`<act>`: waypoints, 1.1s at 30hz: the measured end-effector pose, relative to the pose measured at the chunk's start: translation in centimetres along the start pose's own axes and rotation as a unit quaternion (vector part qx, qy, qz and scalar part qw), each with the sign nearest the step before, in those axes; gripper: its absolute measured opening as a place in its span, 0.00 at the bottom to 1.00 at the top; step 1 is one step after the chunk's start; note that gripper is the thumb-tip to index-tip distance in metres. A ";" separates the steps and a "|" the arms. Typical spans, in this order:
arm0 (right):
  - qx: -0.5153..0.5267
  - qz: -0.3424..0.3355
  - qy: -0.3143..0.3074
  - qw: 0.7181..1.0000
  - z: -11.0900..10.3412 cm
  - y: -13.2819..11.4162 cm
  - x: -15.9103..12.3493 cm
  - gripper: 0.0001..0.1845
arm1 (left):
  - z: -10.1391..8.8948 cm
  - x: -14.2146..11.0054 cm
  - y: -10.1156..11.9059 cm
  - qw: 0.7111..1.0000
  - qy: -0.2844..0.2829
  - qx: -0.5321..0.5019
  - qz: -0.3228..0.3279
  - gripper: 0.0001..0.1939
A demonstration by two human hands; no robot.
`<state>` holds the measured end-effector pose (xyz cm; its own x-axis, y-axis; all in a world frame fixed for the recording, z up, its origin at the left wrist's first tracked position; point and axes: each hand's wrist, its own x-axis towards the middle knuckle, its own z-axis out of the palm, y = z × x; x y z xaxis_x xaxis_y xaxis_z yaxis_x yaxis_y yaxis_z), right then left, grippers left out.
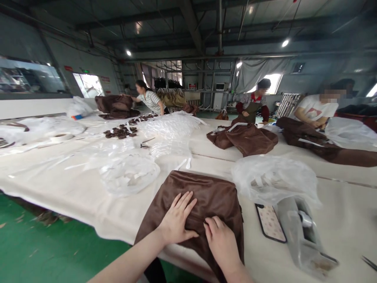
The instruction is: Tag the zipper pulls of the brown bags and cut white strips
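A brown, smooth, leather-like fabric piece [203, 186] lies folded in front of me, its lower part draping over the table's near edge. My left hand [176, 218] presses flat on its middle, fingers spread. To the right, my right hand [220, 237] rests on the same piece with curled fingers. Thumb and forefinger come together at a seam-like line, where a small dark bit shows at the fingertips. What exactly they pinch is too small to make out.
Right of the piece lie a patterned phone [271, 223], a clear plastic box [306, 232] and a plastic bag [275, 177]. Another plastic bag [129, 174] is at left. Across the white table [73, 196], several co-workers handle brown pieces [250, 139]. Scissor-like tips [369, 262] show at right.
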<state>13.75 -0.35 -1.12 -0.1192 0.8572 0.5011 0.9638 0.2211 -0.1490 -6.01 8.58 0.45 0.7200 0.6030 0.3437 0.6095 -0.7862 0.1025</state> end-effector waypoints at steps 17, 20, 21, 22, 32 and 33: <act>-0.186 -0.239 -0.162 0.939 -1.4 2.4 2.5 0.07 | 0.3 0.0 -0.1 0.999 0.018 -0.038 -0.001 0.52; -0.190 -0.248 -0.171 0.934 -1.7 2.9 2.5 0.06 | 0.4 0.0 -0.3 0.999 0.025 -0.037 0.003 0.51; -0.190 -0.249 -0.174 0.934 -1.7 3.1 2.4 0.06 | 0.3 0.0 -0.3 0.999 0.024 -0.038 0.004 0.51; -0.189 -0.250 -0.176 0.933 -1.8 3.3 2.2 0.06 | 0.3 0.0 -0.3 0.999 0.022 -0.039 0.004 0.51; -0.160 -0.244 -0.156 0.944 -5.9 1.2 4.5 0.07 | 0.3 -0.1 -0.2 0.997 0.016 -0.069 -0.011 0.51; -0.136 -0.244 -0.125 0.952 -7.3 0.5 5.0 0.06 | 0.3 -0.1 -0.2 0.997 0.015 -0.068 -0.012 0.51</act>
<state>15.33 0.63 7.53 -0.5883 0.7752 0.2303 0.8015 0.5212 0.2931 -6.10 8.77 0.10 0.6938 0.6198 0.3666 0.5746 -0.7834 0.2369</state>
